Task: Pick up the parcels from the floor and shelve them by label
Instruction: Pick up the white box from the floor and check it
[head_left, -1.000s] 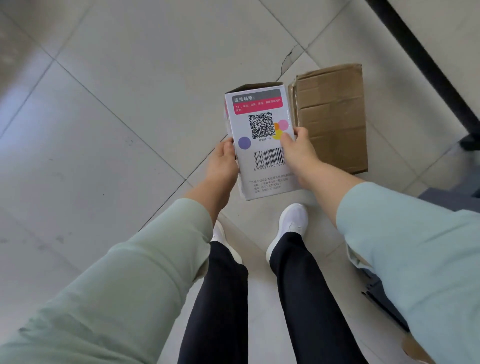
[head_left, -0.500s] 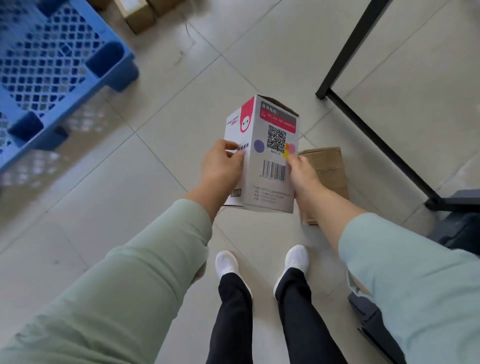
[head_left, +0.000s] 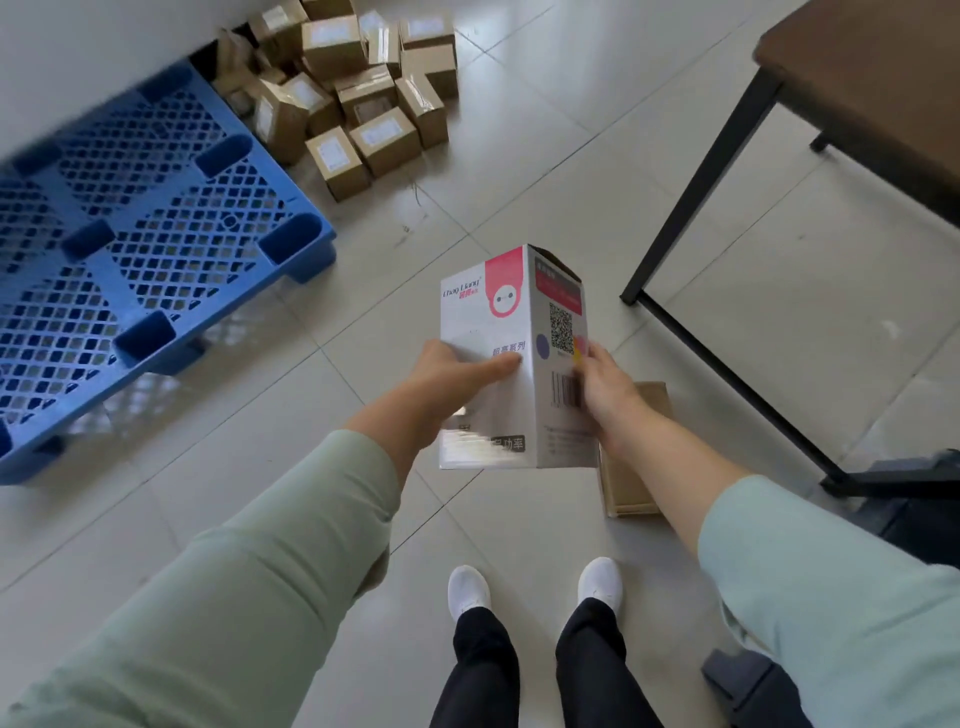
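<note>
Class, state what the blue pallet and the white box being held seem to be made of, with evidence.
Blue pallet: likely moulded plastic, judging by its uniform colour and open lattice grid. White box: apparently printed cardboard, slightly glossy, with folded edges and an open top flap.

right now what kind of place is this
Probably a parcel sorting or storage room: a pile of labelled cardboard parcels lies on the tiled floor beside a blue plastic pallet, and both hands hold a printed white box.
</note>
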